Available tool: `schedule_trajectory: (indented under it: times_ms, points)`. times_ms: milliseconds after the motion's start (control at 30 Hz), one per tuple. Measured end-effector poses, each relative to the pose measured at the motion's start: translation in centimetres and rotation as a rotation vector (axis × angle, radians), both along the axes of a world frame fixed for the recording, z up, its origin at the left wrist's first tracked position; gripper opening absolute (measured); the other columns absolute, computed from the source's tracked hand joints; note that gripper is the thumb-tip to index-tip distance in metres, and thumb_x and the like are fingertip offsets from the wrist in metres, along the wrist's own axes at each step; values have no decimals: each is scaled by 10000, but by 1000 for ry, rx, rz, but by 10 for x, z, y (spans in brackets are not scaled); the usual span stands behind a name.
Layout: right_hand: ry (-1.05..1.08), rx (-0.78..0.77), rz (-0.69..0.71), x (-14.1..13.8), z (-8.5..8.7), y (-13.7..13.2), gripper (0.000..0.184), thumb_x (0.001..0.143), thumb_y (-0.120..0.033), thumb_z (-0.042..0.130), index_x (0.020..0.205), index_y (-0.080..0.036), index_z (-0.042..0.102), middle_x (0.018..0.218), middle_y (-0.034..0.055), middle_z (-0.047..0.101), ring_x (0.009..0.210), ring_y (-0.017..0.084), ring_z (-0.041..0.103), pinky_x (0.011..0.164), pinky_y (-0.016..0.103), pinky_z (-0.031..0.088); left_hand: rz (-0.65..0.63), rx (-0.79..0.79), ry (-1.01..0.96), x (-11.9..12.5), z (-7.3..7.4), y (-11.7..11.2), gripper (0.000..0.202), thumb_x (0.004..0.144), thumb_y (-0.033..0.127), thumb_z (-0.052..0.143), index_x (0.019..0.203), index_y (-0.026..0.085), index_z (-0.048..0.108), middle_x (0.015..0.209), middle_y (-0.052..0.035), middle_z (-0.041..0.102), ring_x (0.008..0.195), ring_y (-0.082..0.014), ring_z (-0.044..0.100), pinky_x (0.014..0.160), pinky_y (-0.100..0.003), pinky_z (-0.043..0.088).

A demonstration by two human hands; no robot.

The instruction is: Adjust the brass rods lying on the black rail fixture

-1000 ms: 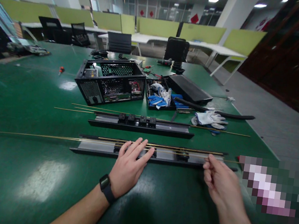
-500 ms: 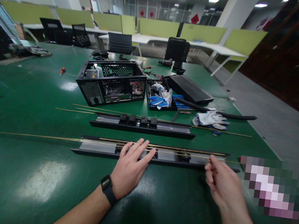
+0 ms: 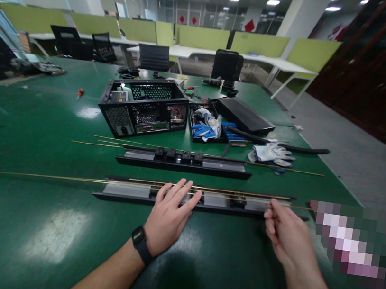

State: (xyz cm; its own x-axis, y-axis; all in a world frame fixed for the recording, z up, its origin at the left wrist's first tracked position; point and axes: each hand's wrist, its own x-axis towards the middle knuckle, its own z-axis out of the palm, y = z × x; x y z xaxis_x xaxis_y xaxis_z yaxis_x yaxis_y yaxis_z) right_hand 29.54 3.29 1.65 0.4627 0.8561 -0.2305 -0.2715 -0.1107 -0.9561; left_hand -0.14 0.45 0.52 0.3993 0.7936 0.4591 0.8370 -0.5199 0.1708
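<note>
A long aluminium rail [image 3: 214, 200] with dark edges lies across the green table, with black blocks [image 3: 239, 200] set in its channel. Thin brass-coloured rods [image 3: 66, 178] run along it and stick out past its left end. My left hand [image 3: 171, 211], wearing a black watch, lies over the middle of the rail with fingers spread on the rods, hiding part of a block. Near the rail's right end my right hand [image 3: 287, 229] is closed, thumb and forefinger pinched at a thin brass rod. Its other fingers are curled under.
Behind lies a second rail [image 3: 218, 166] with several black blocks and more thin rods. Farther back are an open black computer case [image 3: 144, 109], a tray with gloves [image 3: 208, 123], a dark panel [image 3: 245, 113], a black strip [image 3: 307, 150] and white gloves [image 3: 272, 153]. A pixelated patch covers the right side.
Both hands stay in the same place on the rail and rods. Only a very slight shift of the camera view shows.
</note>
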Motion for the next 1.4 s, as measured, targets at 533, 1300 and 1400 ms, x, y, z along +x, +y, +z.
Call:
schedule_trajectory:
  times_ms: [533,1300,1400]
  points:
    - [-28,17,14,0,-1,-2,465,621,-485,906,785,-139,643,593,1,613,328,53,401,243,141,198,-9,19,7,-2,-1,-3,520,985,200,538,1496,284,489,1587,-93,453,1497,-280,367,1199,-521,277]
    - [-28,21,1,1,-2,-3,465,590,-472,919,763,-132,653,589,8,626,319,56,399,235,147,193,-17,35,7,-3,-3,-6,558,963,190,572,1505,285,474,1582,-101,459,1494,-286,367,1193,-528,277]
    - [-5,23,-28,2,-1,-3,460,571,-449,933,748,-129,655,581,6,619,321,55,401,233,148,200,-16,29,8,-2,-2,-5,544,972,194,564,1502,280,478,1581,-102,459,1493,-288,370,1192,-525,277]
